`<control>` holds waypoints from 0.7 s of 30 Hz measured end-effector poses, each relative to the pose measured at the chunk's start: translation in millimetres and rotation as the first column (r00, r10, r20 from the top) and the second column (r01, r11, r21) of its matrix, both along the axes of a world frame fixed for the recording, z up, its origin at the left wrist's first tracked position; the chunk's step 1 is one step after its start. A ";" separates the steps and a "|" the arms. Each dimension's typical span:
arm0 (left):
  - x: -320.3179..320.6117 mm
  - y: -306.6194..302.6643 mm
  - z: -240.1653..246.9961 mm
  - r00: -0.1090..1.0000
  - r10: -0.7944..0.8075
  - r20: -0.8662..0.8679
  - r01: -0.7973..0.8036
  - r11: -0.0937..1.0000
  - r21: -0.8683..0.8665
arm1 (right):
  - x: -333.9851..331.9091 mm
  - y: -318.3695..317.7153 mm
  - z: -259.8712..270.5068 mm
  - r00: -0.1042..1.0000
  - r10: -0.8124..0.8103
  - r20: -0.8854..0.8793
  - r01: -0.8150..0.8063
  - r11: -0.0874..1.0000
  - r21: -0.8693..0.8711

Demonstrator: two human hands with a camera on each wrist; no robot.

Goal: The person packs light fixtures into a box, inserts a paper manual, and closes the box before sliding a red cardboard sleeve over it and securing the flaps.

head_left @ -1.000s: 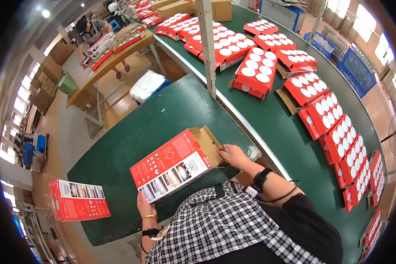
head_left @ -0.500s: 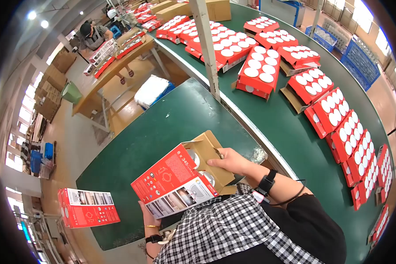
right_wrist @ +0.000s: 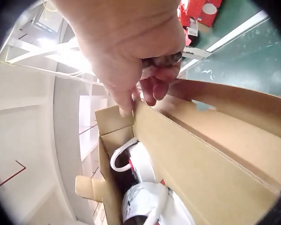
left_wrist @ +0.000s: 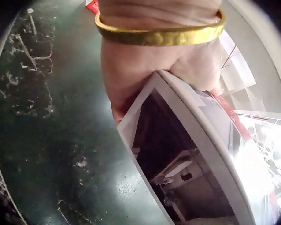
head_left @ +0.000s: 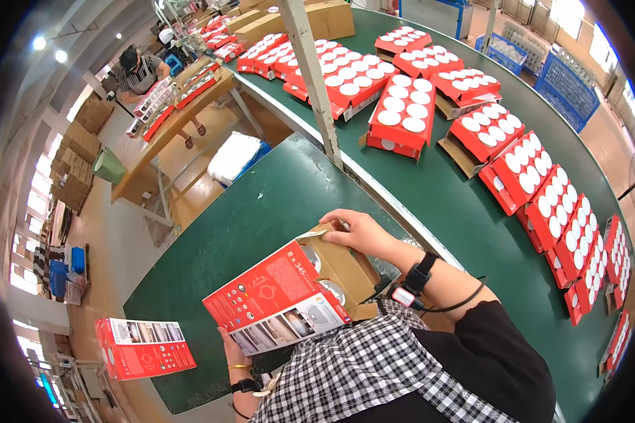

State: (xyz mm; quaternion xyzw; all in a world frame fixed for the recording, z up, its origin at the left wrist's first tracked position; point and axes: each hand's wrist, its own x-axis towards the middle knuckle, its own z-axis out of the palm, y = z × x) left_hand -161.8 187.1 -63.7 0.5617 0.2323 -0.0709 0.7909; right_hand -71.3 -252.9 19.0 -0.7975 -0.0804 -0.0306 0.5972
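A red and white printed carton (head_left: 261, 292) is tilted over the green table, its open end facing right. My left hand (head_left: 233, 349) grips its lower left corner; in the left wrist view that hand (left_wrist: 161, 61) wraps round the carton's end (left_wrist: 196, 131). At the open end, my right hand (head_left: 360, 231) pinches the top of a brown cardboard flap (head_left: 346, 264). In the right wrist view, thumb and fingers of the right hand (right_wrist: 131, 56) hold the flap's edge (right_wrist: 178, 154). Inside lie white round items (right_wrist: 143, 161), one with a curved white strip.
A second red carton (head_left: 148, 347) lies at the table's left edge. Beyond a metal post (head_left: 310, 77), many red boxes with white discs (head_left: 402, 113) line another green table. A person (head_left: 141, 74) stands at a wooden bench, back left.
The carton's open end has turned up and its contents have come into view. My right hand has shifted from the flap's outer side to its upper corner.
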 end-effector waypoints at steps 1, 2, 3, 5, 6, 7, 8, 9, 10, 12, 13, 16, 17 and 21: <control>1.3 -1.6 5.7 1.000 -0.011 0.014 0.010 0.999 0.040 | 5.0 0.7 5.3 1.000 0.000 0.006 0.000 1.000 -0.001; 2.6 -2.5 9.1 0.999 -0.020 0.026 0.017 0.997 0.080 | 8.7 1.7 10.8 0.999 -0.005 -0.040 0.004 0.999 -0.033; 4.4 -1.6 9.5 0.999 -0.016 0.029 0.014 0.997 0.080 | 11.6 3.4 16.7 0.996 -0.011 -0.086 0.005 0.998 -0.064; 7.4 1.1 10.7 1.000 -0.007 0.026 0.004 0.995 0.096 | 17.3 11.4 33.9 0.977 -0.035 -0.213 0.004 0.989 -0.147; 7.5 1.6 10.8 1.000 -0.006 0.026 0.003 0.995 0.095 | 17.9 14.0 38.4 0.939 -0.075 -0.335 -0.004 0.974 -0.229; 7.4 1.2 12.1 0.999 -0.009 0.036 0.005 0.995 0.095 | 15.3 14.0 35.2 0.939 -0.074 -0.336 -0.005 0.974 -0.229; 7.6 1.4 13.4 0.999 -0.012 0.045 0.008 0.995 0.097 | 11.3 12.8 27.8 0.963 -0.052 -0.265 -0.006 0.977 -0.214; 6.4 1.3 12.2 0.999 -0.010 0.047 0.006 0.995 0.097 | 6.8 11.7 20.2 0.981 -0.031 -0.190 -0.008 0.980 -0.200; 3.0 0.7 9.2 0.998 0.006 0.067 -0.011 0.997 0.074 | -1.8 10.7 11.6 0.982 -0.029 -0.188 -0.010 0.980 -0.200; -2.7 -1.1 6.7 0.996 0.032 0.085 -0.036 0.998 0.047 | -24.7 10.4 -7.8 0.970 0.085 -0.226 -0.094 0.995 -0.029; -5.5 -2.1 5.9 0.997 0.050 0.064 -0.053 0.998 0.044 | -31.9 12.4 -14.3 0.934 0.084 -0.346 -0.068 0.996 0.057; -7.3 8.3 0.4 0.996 0.091 0.011 -0.092 0.994 0.064 | -36.5 12.0 -26.8 0.909 0.002 -0.418 0.111 0.963 0.246; -7.8 15.5 -1.5 0.993 0.117 -0.018 -0.115 0.990 0.085 | -35.8 3.1 -7.5 0.897 -0.073 -0.435 0.160 0.973 0.166; -16.4 39.4 23.9 0.977 0.171 -0.128 -0.139 0.964 0.226 | -19.0 -36.9 -59.0 0.878 -0.014 -0.479 0.150 0.957 0.247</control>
